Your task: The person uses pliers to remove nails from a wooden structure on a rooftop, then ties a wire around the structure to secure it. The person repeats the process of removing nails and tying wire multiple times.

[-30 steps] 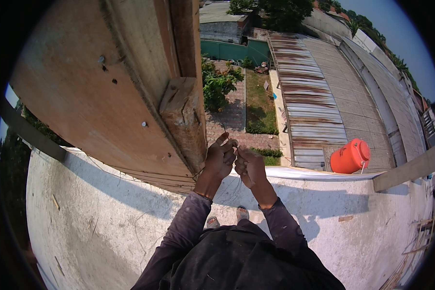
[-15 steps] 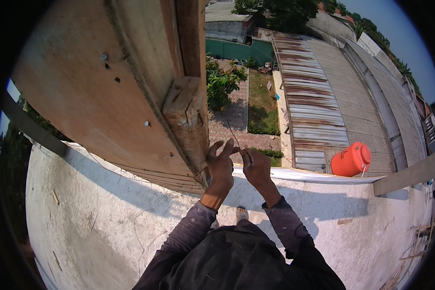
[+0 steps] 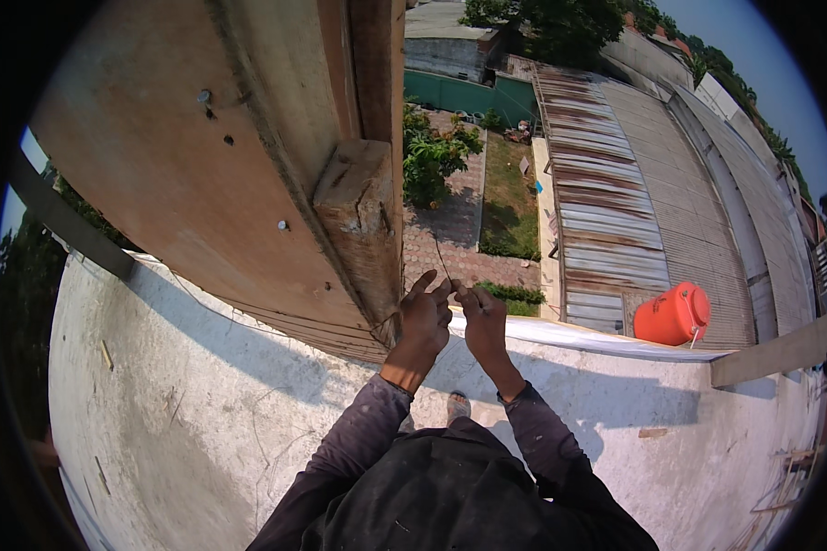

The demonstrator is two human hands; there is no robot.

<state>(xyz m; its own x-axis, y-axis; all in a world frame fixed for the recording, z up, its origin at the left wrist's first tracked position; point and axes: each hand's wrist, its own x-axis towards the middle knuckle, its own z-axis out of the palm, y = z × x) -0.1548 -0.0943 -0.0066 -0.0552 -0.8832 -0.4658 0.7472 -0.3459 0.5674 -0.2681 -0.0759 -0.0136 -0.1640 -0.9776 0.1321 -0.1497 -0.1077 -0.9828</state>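
Observation:
My left hand (image 3: 421,326) is at the edge of a tall wooden formwork panel (image 3: 165,138), below a timber block (image 3: 354,207), its fingers partly raised around a thin wire (image 3: 439,253). Just beside it, my right hand (image 3: 482,326) is closed, pinching that wire between thumb and forefinger. The wire rises from between both hands as a loose, slightly bent end. Metal fasteners stick out of the panel face, and wire lines run along its lower part.
White concrete floor (image 3: 175,413) surrounds my sandaled foot (image 3: 458,404). A red jug (image 3: 666,314) sits by the far edge, near a grey beam (image 3: 767,349) on the right. Another beam (image 3: 73,220) is at left. Over the edge lie a garden and rusty metal roofs (image 3: 606,202).
Both hands have shifted slightly right since a second ago. My left fingers have loosened and lifted a little around the wire, whose free end now stands above them. The view has shifted slightly.

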